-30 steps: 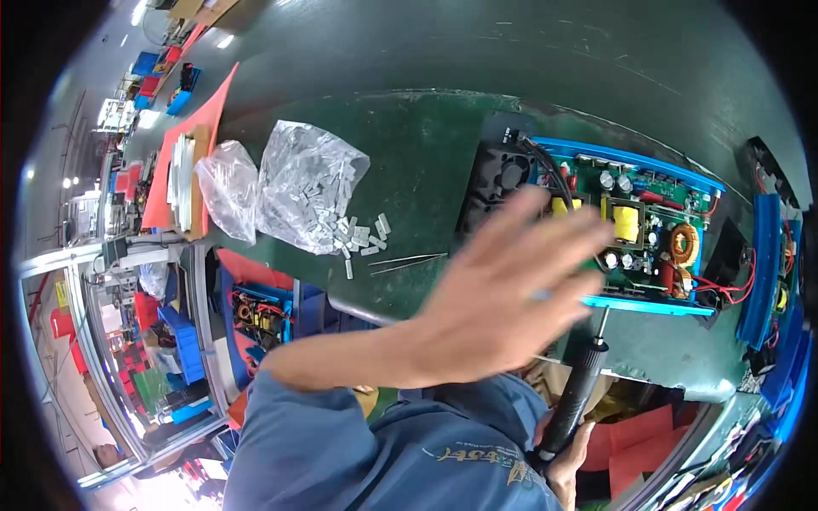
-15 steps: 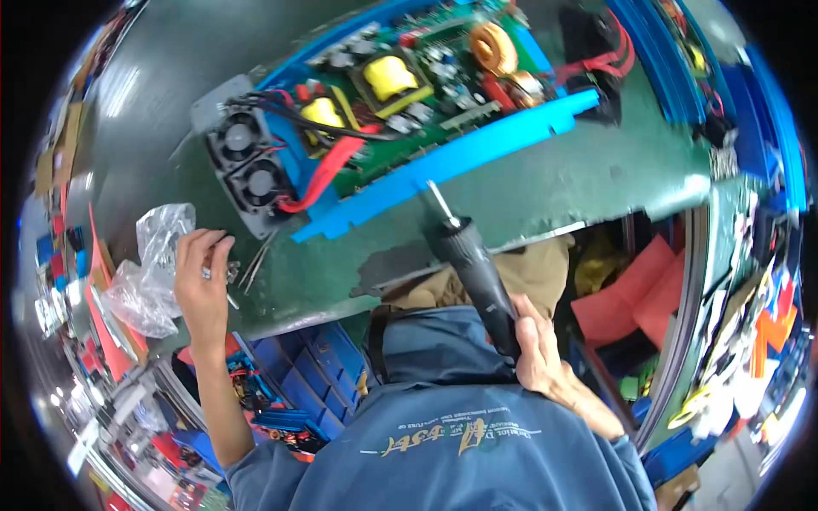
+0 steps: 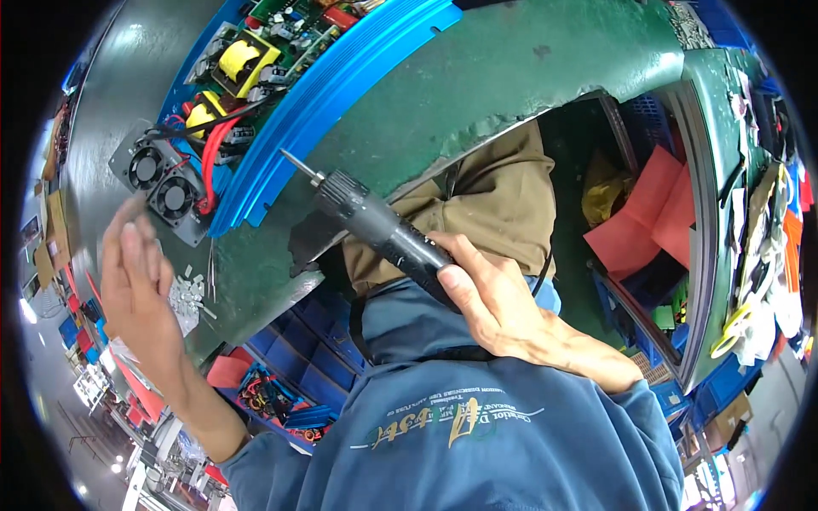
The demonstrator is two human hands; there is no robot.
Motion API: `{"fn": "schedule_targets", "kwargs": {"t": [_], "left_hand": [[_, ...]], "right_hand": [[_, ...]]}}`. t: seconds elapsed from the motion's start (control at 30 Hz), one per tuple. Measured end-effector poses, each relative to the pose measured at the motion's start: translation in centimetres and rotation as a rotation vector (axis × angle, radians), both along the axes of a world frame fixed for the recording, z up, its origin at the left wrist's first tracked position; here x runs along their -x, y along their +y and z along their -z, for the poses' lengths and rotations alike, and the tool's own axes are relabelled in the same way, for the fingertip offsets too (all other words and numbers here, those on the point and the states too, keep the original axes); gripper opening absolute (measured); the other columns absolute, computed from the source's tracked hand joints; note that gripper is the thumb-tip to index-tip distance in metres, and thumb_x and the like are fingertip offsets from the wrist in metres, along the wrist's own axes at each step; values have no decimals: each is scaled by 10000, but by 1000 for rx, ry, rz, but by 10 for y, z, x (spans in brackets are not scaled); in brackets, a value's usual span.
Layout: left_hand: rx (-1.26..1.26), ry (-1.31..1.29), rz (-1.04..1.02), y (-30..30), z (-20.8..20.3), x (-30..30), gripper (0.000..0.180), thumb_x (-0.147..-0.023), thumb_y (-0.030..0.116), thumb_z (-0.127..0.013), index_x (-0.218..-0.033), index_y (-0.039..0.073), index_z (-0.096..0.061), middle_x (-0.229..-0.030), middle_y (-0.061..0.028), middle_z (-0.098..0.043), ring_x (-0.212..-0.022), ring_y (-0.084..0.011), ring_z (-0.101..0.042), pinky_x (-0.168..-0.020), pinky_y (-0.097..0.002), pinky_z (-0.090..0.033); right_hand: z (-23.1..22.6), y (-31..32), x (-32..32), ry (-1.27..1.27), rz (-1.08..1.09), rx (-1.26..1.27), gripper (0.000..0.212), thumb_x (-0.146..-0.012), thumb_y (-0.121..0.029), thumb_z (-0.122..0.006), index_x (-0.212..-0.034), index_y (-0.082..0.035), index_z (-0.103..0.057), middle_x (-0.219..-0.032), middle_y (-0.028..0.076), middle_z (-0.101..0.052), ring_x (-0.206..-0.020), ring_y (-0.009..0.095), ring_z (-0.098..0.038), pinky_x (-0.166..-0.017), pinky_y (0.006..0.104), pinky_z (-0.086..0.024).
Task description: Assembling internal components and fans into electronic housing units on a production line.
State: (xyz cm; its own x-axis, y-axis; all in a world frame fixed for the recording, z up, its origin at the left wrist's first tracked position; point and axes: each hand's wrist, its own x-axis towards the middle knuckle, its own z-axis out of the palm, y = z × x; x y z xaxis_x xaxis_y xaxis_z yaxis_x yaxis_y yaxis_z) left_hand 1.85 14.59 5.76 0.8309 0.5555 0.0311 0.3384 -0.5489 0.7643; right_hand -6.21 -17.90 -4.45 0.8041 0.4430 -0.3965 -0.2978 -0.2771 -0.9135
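Keep the screwdriver (image 3: pixel 388 234) square to the blue casing (image 3: pixel 341 94), right hand (image 3: pixel 503 298) fingers wrapped; left hand (image 3: pixel 136 294), fingers loosely spread, left of it

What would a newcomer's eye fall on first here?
Likely the black electric screwdriver, held mid-view in the right hand, its bit pointing toward the blue metal housing. Then the yellow transformers on the circuit board at upper left, and the twin cooling fans just beyond the open left hand.

Screwdriver (image 3: pixel 386 238) is being held in R hand (image 3: pixel 494 307) on nr side of circuit-board unit (image 3: pixel 294 72), on bench (image 3: pixel 511 77); fans (image 3: pixel 175 198) are being seen at unit's L end, small parts (image 3: pixel 186 300) just R of L hand (image 3: pixel 141 298).
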Motion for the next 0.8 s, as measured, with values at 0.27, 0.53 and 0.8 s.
{"fn": "schedule_targets", "kwargs": {"t": [0.27, 0.53, 0.8], "left_hand": [[-267, 64, 616, -54, -4, -24, 180, -983, 32, -636, -1140, 4, -721, -994, -85, -746, -868, -143, -679, -749, -265, -506], [-951, -163, 968, -54, 3, -50, 177, -851, 0, -715, -1024, 41, -714, -1335, -109, -638, -1167, -302, -612, -998, -400, -460], [-840, 27, 1128, -58, -5, -77, 126, -741, 12, -770, -820, -28, -680, -1498, -208, -506, -1387, -388, -482, -1147, -517, -388]], "right_hand": [[-3, 4, -2, -160, 24, 4, 400, -1070, -249, -456, -1360, 23, -507, -825, 224, -629, -729, 387, -644, -701, 457, -491], [-6, 3, -11, 295, 19, -196, 548, -1122, -418, -280, -1325, 18, -544, -855, 82, -645, -787, 196, -603, -745, 334, -471], [-2, 20, 10, 489, 93, -439, 730, -1086, -579, -187, -1253, 31, -552, -839, 72, -662, -707, 132, -593, -668, 274, -479]]}}
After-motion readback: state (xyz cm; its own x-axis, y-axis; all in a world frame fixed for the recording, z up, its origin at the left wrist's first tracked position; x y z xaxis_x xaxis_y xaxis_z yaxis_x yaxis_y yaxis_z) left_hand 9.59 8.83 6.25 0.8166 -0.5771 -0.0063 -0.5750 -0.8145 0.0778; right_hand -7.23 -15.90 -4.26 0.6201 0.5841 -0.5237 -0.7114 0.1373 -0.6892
